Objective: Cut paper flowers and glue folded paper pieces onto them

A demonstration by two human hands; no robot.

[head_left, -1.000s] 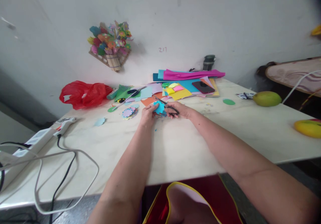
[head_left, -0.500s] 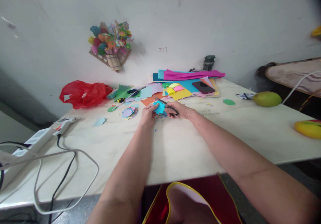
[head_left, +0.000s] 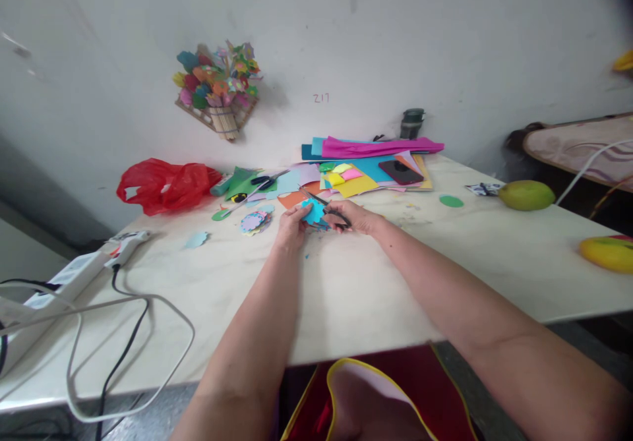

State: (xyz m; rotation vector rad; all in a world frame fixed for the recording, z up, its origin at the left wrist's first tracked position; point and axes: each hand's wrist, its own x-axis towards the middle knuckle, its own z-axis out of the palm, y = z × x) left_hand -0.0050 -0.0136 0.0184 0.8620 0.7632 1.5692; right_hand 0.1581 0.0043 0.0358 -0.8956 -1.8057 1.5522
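My left hand [head_left: 293, 223] pinches a bright blue paper cutout [head_left: 312, 212] with a scalloped edge. Black-handled scissors [head_left: 338, 215] are gripped in my right hand [head_left: 355, 215], and their blades reach along the far side of the blue paper. Small blue scraps lie on the table under the hands. To the left of my left hand rests a stack of scalloped paper discs [head_left: 254, 221], a lilac one on top. A pale blue scalloped piece [head_left: 198, 239] lies farther left.
Behind the hands are coloured paper sheets [head_left: 380, 169], a phone [head_left: 401, 172] and a second pair of scissors [head_left: 267, 181]. A red plastic bag [head_left: 165, 187], a glue gun [head_left: 129, 246] and a power strip [head_left: 64, 279] with loose cables are left. A green mango [head_left: 527, 195] sits right.
Almost nothing differs. The scissors and my right hand have shifted very slightly to the left; the blue paper stays in my left hand.
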